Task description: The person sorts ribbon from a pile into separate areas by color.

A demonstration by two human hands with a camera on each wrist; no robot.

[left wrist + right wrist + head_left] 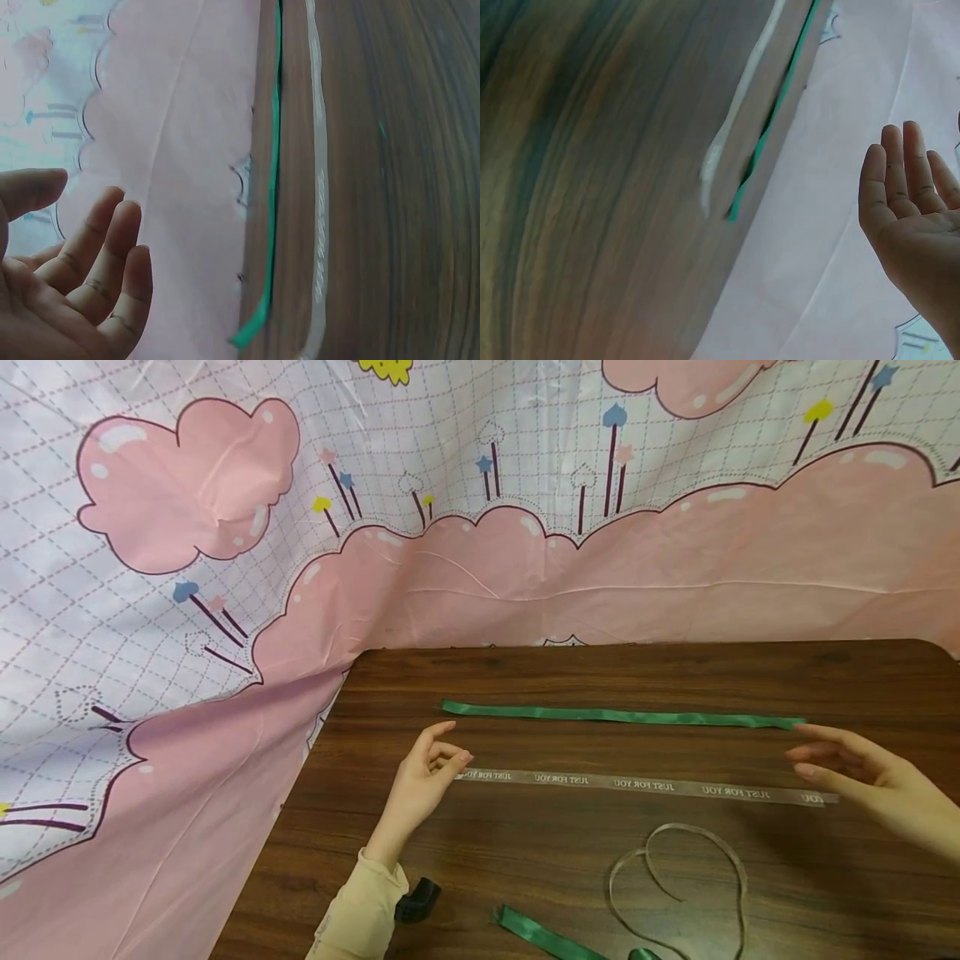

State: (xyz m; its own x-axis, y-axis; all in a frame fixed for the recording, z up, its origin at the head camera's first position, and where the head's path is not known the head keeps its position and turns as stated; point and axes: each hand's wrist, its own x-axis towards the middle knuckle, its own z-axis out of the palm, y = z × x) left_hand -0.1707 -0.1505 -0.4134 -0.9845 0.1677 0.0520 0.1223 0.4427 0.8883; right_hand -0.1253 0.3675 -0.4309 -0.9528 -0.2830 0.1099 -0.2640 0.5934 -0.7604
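Observation:
A sheer white ribbon [645,785] printed with mirrored "JUST FOR YOU" lettering stretches across the wooden table. Behind it, roughly parallel, lies a green satin ribbon [600,715]. My left hand [427,768] hovers at the white ribbon's left end, fingers loosely bent; the left wrist view shows that hand [82,277] with nothing between thumb and fingers. Over the right ends of both ribbons is my right hand [870,772], its thumb and fingers apart. In the right wrist view the right hand [915,195] has fairly straight fingers and an empty palm.
A thin beige cord [741,877] lies in loops on the near part of the table [337,827]. Another green ribbon piece [547,935] is at the front edge of view. A black object [418,900] shows beside the left sleeve. A pink patterned cloth [480,585] hangs behind.

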